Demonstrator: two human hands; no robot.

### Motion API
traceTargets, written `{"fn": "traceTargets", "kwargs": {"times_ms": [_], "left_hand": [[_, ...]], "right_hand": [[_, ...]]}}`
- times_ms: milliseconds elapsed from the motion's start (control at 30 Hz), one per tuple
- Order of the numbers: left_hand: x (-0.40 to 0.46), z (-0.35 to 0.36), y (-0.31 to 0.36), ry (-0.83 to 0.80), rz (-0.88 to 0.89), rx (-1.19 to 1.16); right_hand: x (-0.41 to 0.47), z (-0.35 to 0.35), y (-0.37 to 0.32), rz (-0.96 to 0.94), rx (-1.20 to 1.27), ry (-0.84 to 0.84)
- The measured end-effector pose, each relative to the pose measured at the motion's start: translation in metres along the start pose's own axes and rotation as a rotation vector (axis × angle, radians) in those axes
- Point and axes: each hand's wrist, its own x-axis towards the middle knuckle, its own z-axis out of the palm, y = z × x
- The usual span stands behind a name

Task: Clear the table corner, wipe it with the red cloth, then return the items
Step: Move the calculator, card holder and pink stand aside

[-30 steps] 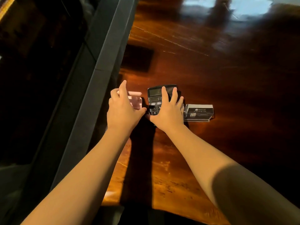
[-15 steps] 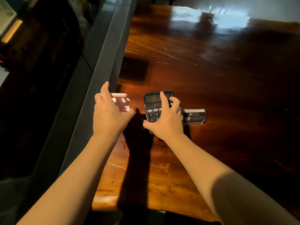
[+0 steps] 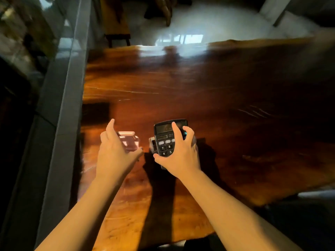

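My right hand (image 3: 181,158) grips a black calculator (image 3: 165,136) from above and holds it tilted just over the dark wooden table (image 3: 235,142), throwing a shadow below it. My left hand (image 3: 114,154) is closed around a small clear pink case (image 3: 129,142), index finger raised, near the table's left edge. A pale, glassy edge (image 3: 151,144) shows beside the calculator's left side; I cannot tell what it is. The white card box seen earlier is hidden behind my right hand and the calculator. No red cloth is in view.
A grey ledge (image 3: 61,124) with glass beyond it runs along the table's left side. A dark rectangular patch (image 3: 95,113) lies on the wood beyond my left hand. A wooden stool (image 3: 117,37) stands on the shiny floor past the far edge.
My right hand has lifted the calculator off the table toward me. My left hand has drawn the pink case away from it to the left. The card box has gone out of sight.
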Motion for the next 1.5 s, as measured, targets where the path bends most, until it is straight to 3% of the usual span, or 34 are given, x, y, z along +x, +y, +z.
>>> {"fn": "traceTargets", "kwargs": {"times_ms": [533,767,1067,1500], "left_hand": [[-0.013,0.237,0.242,-0.348,0.251,-0.035],[-0.041,0.348,0.304,-0.508,0.327,-0.006],[-0.060,0.426,0.325,-0.621,0.386,0.012],[-0.066,0.439,0.334,-0.588,0.435,0.038]], "right_hand": [[-0.001,-0.124,0.283,0.442,-0.016,0.241],[-0.020,-0.136,0.380,0.670,0.008,0.277],[-0.031,-0.113,0.430,0.817,0.068,0.259],[-0.025,-0.096,0.449,0.839,0.024,0.210]]}}
